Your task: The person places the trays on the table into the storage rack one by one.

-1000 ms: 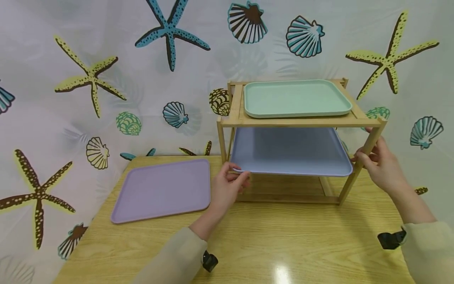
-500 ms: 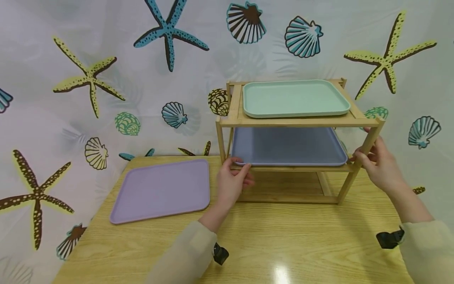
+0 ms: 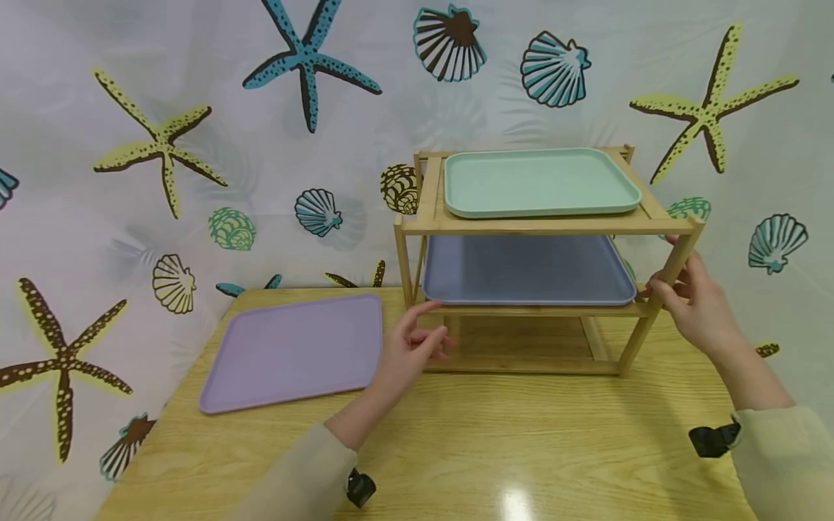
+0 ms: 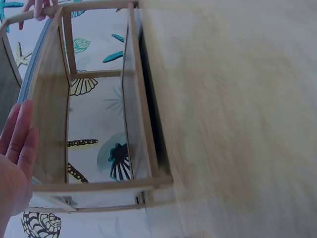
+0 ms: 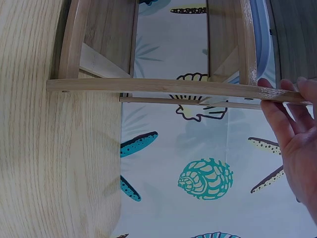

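A wooden three-tier rack stands on the table. On its middle shelf lies a blue-grey tray, its front edge just behind the shelf's front rail. My left hand is at the rack's left front, its index finger reaching to the tray's front left corner. In the left wrist view its fingers look straight and hold nothing. My right hand grips the rack's right front post, thumb in front and fingers behind. A mint green tray lies on the top shelf.
A lilac tray lies flat on the wooden table, left of the rack. Behind the table hangs a white cloth printed with starfish and shells. The rack's bottom tier shows bare wood.
The blue-grey tray has slid back onto the middle shelf, uncovering the front rail. My left hand pushed it, then let go and drew slightly back. The right hand keeps its grip.
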`<control>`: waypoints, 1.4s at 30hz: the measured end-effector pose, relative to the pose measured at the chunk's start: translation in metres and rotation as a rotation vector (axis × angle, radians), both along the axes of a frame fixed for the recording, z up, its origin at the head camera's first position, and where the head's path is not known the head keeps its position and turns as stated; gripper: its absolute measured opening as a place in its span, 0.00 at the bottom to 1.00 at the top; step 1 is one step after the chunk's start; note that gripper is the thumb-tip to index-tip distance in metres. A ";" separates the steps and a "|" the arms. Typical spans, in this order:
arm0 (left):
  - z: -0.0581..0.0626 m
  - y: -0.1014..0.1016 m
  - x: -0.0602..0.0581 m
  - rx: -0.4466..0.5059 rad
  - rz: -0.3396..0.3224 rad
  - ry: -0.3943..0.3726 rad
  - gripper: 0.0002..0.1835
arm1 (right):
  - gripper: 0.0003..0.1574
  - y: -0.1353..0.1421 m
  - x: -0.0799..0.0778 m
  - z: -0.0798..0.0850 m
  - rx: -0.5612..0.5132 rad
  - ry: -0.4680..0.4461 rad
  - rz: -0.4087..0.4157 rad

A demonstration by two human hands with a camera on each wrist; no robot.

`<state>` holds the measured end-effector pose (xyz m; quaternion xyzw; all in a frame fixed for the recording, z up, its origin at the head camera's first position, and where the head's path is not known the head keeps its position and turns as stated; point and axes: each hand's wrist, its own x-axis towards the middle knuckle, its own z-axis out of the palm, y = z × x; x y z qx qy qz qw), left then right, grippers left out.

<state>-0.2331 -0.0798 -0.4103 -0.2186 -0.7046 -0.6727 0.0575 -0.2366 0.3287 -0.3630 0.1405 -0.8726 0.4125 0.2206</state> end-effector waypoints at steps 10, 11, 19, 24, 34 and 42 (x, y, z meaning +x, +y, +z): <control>-0.025 -0.088 0.037 -0.162 0.000 -0.007 0.18 | 0.40 0.002 0.003 -0.001 -0.008 0.017 -0.004; -0.028 -0.099 0.039 -0.171 0.024 -0.006 0.18 | 0.40 0.002 0.004 -0.001 -0.006 0.015 -0.005; -0.040 -0.181 0.037 -0.307 0.294 0.043 0.21 | 0.41 0.006 0.005 -0.003 0.004 0.026 -0.019; -0.051 -0.229 0.030 -0.428 0.466 0.042 0.22 | 0.41 0.006 0.005 -0.003 0.005 0.025 -0.023; -0.064 -0.296 0.018 -0.640 0.660 -0.085 0.34 | 0.40 0.003 0.006 -0.001 0.008 0.008 0.005; -0.075 -0.324 0.008 -0.801 0.510 -0.303 0.49 | 0.41 0.000 0.003 0.000 0.016 0.001 -0.003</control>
